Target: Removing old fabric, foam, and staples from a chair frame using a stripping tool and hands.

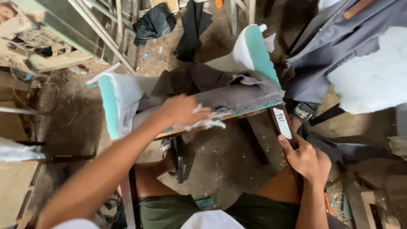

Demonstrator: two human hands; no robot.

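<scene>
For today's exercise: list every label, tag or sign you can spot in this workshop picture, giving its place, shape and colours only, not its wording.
White label: narrow rectangle with dark handwriting, stuck on the dark brown chair leg just above the right hand.
Black tag: small strap-like patch with pale lettering, right of that leg, below the grey fabric.
No screens or packages show.

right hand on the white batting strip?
No: the right hand grips the dark wooden chair leg, while the left hand is the one at the white batting strip on the seat edge.
</scene>
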